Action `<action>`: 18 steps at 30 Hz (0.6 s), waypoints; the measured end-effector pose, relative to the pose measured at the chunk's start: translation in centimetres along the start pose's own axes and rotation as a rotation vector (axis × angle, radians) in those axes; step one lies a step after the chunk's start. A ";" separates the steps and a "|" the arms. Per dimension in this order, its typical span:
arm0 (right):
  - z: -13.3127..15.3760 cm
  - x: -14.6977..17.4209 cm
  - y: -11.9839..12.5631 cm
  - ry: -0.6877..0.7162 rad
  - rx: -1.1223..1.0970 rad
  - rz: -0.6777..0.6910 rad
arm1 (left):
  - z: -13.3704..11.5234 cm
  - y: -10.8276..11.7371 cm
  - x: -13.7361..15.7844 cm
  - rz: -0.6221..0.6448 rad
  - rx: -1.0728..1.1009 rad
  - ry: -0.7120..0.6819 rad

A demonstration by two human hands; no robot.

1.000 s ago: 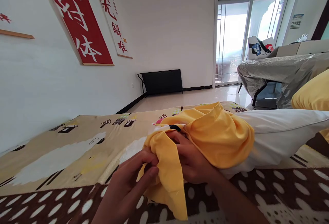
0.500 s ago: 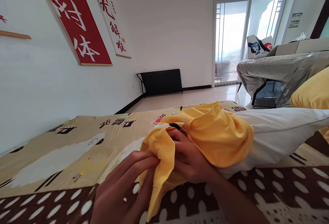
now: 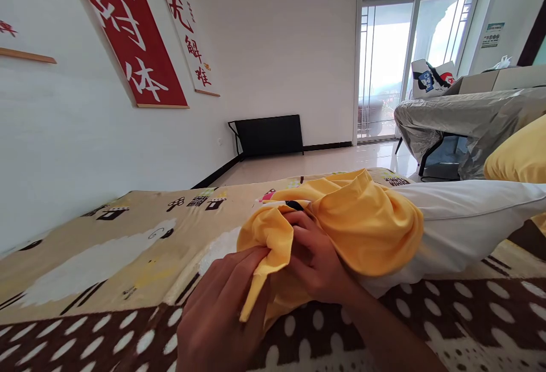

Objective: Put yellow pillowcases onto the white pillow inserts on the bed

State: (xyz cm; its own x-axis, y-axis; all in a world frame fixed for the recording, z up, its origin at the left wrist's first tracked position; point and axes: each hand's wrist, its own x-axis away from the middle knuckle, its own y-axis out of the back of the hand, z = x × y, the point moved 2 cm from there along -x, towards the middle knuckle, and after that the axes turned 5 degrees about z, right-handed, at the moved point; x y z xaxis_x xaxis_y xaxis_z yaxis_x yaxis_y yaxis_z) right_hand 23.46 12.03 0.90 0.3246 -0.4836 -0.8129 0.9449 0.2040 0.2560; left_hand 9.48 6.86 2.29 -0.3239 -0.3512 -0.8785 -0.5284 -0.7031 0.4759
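Note:
A yellow pillowcase (image 3: 369,221) is bunched over the left end of a white pillow (image 3: 452,213), which lies on the bed. My left hand (image 3: 228,304) is closed on a loose corner of the pillowcase, with a narrow tip of cloth hanging over the fingers. Just right of it, my right hand (image 3: 318,261) grips the gathered cloth, its fingertips partly hidden in the folds. A small black piece (image 3: 294,205) shows above the right fingers; I cannot tell what it is.
The bed carries a beige and brown patterned blanket (image 3: 128,247). Another yellow pillow (image 3: 518,153) is at the right edge. Behind stand a table with a silver cover (image 3: 452,113) and boxes, and a black folded frame (image 3: 268,135) against the wall.
My left hand has moved up and to the right, bending the pillowcase corner over so less cloth hangs down. My right hand has barely moved.

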 end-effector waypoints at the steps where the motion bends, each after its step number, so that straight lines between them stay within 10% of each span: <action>1: 0.0 0.0 0.0 0.000 0.000 -0.001 | 0.1 0.0 0.0 -0.008 0.031 0.034; 8: -0.2 0.1 -0.1 -0.020 0.021 0.020 | 1.3 -0.1 0.4 0.048 0.207 0.290; 18: 0.3 0.1 -0.1 0.057 0.118 0.074 | 1.6 -0.4 -0.1 0.098 0.452 0.284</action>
State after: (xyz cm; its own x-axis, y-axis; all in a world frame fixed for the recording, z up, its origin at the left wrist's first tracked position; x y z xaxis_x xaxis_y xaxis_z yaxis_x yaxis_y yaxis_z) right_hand 23.44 11.70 0.98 0.3941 -0.4213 -0.8168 0.9178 0.1343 0.3736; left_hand 8.49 8.22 2.27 -0.1968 -0.5991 -0.7761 -0.8117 -0.3444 0.4717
